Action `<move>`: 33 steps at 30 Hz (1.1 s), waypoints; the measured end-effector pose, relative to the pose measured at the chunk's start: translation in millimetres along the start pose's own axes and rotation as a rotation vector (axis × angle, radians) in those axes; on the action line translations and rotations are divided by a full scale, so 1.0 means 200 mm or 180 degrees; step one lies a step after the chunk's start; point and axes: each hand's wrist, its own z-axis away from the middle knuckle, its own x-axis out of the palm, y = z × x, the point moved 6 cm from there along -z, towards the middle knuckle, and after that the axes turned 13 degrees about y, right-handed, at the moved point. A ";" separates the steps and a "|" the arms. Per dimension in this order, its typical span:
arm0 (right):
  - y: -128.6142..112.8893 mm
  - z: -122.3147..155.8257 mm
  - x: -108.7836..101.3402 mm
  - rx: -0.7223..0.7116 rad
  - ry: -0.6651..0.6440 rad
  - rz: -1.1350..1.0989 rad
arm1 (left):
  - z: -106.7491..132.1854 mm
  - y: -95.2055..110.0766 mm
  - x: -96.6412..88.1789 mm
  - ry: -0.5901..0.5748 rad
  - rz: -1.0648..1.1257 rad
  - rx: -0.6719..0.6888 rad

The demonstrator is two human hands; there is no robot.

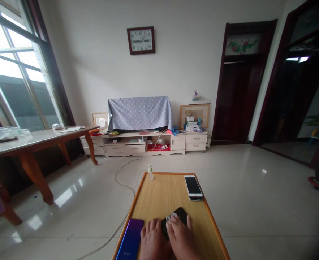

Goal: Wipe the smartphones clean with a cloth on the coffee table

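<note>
Your left grip (154, 240) and right grip (182, 238) lay flat, unclasped, on the black device (179, 216) on the worktop (162, 191), where a hard push could have skidded it into the purple phone (130, 240) just left of it.

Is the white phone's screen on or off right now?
Off, or at least dark: the white-framed smartphone lies face up on the light wooden table, and its screen is plain black.

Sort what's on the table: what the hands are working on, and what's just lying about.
In hand:
- black phone, under the left hand and right hand

Lying about:
- purple phone
- white phone
- bottle
All lie on the table.
</note>
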 end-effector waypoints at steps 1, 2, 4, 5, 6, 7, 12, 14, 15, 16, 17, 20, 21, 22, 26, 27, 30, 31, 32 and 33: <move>-0.02 0.01 0.00 -0.0043 -0.0034 -0.0067 | 0.00 0.00 0.00 0.0011 0.0019 0.0019; -0.03 0.02 0.00 -0.0055 -0.0059 -0.0107 | 0.00 0.00 0.00 0.0029 0.0028 0.0027; -0.01 0.00 0.00 -0.0005 -0.0072 -0.0104 | 0.00 -0.01 0.01 0.0089 0.0025 0.0009; 0.02 -0.01 0.00 0.0056 -0.0055 -0.0067 | 0.00 -0.01 0.02 0.0114 0.0025 0.0001; 0.05 -0.03 0.00 0.0135 -0.0026 -0.0015 | 0.00 -0.01 0.02 0.0138 0.0029 -0.0003; 0.08 -0.05 -0.01 0.0224 0.0013 0.0046 | 0.00 -0.01 0.03 0.0158 0.0037 -0.0002; 0.08 -0.07 0.00 0.0319 0.0086 0.0155 | 0.00 -0.01 0.04 0.0189 0.0050 0.0009; 0.01 -0.04 0.01 0.0145 0.0010 0.0023 | -0.01 -0.01 0.03 0.0180 0.0079 0.0038; -0.02 -0.02 0.01 0.0067 -0.0039 -0.0056 | -0.01 -0.01 0.02 0.0177 0.0105 0.0055; -0.04 -0.01 0.02 0.0012 -0.0080 -0.0125 | -0.01 -0.01 0.02 0.0179 0.0130 0.0068; -0.05 0.00 0.02 -0.0012 -0.0113 -0.0174 | -0.01 -0.01 0.02 0.0187 0.0148 0.0074; -0.01 -0.01 0.01 0.0073 -0.0116 -0.0156 | -0.01 -0.02 0.02 0.0217 0.0143 0.0040; 0.02 -0.03 0.00 0.0152 -0.0084 -0.0098 | -0.01 -0.02 0.02 0.0212 0.0130 0.0026; 0.05 -0.05 0.00 0.0256 -0.0037 -0.0027 | -0.01 -0.01 0.03 0.0201 0.0119 0.0013; 0.13 -0.09 0.01 0.0563 0.0072 0.0153 | -0.01 -0.02 0.04 0.0153 0.0083 -0.0009; 0.12 -0.09 0.02 0.0527 0.0046 0.0131 | -0.01 -0.02 0.04 0.0153 0.0073 -0.0012; 0.02 -0.05 0.06 0.0260 -0.0126 -0.0095 | -0.01 -0.02 0.03 0.0134 0.0092 0.0048; -0.01 -0.03 0.07 0.0180 -0.0179 -0.0191 | -0.01 -0.02 0.03 0.0136 0.0117 0.0083; -0.04 -0.02 0.07 0.0119 -0.0217 -0.0274 | 0.00 -0.02 0.02 0.0142 0.0139 0.0117; -0.06 -0.01 0.07 0.0082 -0.0234 -0.0334 | 0.00 -0.02 0.02 0.0143 0.0153 0.0136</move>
